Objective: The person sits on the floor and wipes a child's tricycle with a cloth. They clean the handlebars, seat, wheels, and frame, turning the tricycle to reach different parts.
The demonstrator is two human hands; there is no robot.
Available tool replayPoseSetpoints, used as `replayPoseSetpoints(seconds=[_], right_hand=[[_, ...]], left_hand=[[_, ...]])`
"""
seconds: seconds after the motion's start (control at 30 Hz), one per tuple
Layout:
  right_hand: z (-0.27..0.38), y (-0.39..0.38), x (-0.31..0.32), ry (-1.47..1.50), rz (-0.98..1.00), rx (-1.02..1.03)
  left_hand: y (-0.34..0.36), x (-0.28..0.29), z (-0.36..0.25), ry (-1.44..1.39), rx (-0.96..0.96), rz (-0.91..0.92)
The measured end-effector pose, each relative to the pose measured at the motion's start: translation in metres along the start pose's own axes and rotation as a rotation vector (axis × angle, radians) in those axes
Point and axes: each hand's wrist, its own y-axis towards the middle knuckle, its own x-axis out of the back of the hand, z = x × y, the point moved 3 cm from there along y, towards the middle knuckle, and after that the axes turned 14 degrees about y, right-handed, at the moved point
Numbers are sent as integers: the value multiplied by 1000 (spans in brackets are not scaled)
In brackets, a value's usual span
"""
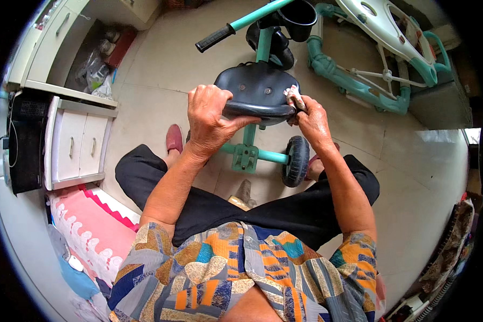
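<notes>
Between my two red shoes (174,138), in the head view, one green tricycle (247,157) stands on the floor (413,166), its one black seat (257,86) clasped at the left edge by my curled left hand (212,119), while my right hand (314,122) closely pinches one crumpled cloth (293,97) at the right edge.

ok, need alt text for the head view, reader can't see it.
A person's left hand grips the black seat of a green tricycle, while the right hand holds a crumpled cloth at the seat's right edge. A green-and-white frame stands farther off at right; white cabinet doors are at left.
</notes>
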Motion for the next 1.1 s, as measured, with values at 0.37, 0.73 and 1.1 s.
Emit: replayPoseSetpoints(seconds=[0.37, 0.73, 1.1], right_hand=[[-16, 8, -5, 174, -82, -106], [-34, 12, -5, 532, -261, -322], [-47, 124, -26, -34, 113, -240]], left_hand=[[-18, 5, 68, -646, 239, 355], [-26, -39, 96, -1012, 876, 463], [-46, -51, 96, -1230, 1085, 456]])
